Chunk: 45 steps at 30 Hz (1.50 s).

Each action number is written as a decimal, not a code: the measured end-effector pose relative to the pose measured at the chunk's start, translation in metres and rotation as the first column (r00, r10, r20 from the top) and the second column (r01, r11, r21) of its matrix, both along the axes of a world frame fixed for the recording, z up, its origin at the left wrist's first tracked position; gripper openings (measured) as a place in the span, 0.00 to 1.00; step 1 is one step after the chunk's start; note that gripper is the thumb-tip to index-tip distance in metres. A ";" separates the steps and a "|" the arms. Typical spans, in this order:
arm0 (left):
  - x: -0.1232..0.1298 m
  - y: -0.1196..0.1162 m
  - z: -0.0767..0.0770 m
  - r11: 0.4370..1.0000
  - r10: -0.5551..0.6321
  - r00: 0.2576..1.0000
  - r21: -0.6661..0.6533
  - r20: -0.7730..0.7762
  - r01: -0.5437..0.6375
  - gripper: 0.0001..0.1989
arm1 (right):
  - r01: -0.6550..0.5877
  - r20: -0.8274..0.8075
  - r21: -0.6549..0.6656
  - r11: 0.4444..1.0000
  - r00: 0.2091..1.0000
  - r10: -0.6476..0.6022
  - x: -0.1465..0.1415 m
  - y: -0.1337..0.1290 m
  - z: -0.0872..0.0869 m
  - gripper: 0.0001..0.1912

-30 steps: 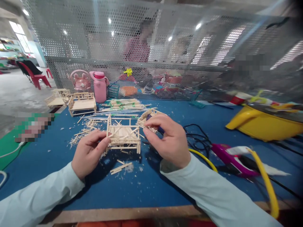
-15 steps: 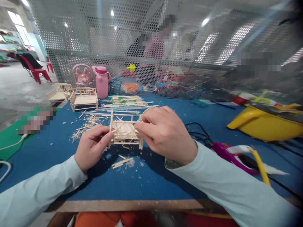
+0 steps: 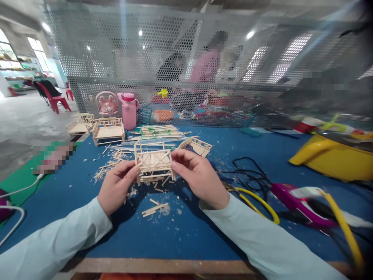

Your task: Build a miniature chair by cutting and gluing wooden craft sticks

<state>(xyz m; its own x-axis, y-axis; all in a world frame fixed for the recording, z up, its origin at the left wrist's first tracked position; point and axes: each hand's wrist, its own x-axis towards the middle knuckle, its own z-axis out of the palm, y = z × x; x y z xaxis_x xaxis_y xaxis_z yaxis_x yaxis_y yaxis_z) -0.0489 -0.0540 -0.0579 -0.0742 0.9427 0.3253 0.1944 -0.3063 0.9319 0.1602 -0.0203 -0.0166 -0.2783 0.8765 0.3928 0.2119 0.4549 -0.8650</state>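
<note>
Between my two hands is a small model bed (image 3: 154, 164) built of thin wooden sticks, with posts and rails around a slatted base. My left hand (image 3: 116, 184) pinches its left corner post between thumb and fingers. On the other side, the thumb and fingers of my right hand (image 3: 201, 177) close on the right end post. Several loose sticks (image 3: 154, 209) lie on the blue table (image 3: 175, 241) just in front of the model. Behind my right hand rests another flat stick frame (image 3: 201, 146).
Two finished-looking stick models (image 3: 108, 131) stand at the back left, near a pink bottle (image 3: 129, 112). Stick bundles (image 3: 159, 131) lie behind the model. At right are a purple glue gun (image 3: 303, 204), yellow-handled cutters (image 3: 259, 202), black cables and a yellow container (image 3: 329, 155).
My right hand has shifted from above the model's top right to its right end post. The flat frame behind it and the yellow-handled cutters have come into view. The camera view has shifted slightly.
</note>
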 end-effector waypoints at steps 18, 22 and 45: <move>-0.013 0.002 0.001 0.925 0.263 0.909 0.353 -0.322 -0.142 0.06 | 0.027 0.074 0.479 0.877 0.995 -0.071 -0.001 -0.006 -0.020 0.04; -0.016 -0.002 0.002 0.834 0.409 0.834 0.522 -0.369 -0.178 0.05 | 0.014 0.094 0.642 0.766 0.991 -0.097 0.002 -0.006 -0.023 0.05; -0.003 -0.017 0.039 0.770 0.507 0.679 0.634 -0.531 -0.079 0.20 | 0.063 0.038 0.154 0.986 0.997 -0.070 -0.013 -0.010 -0.029 0.05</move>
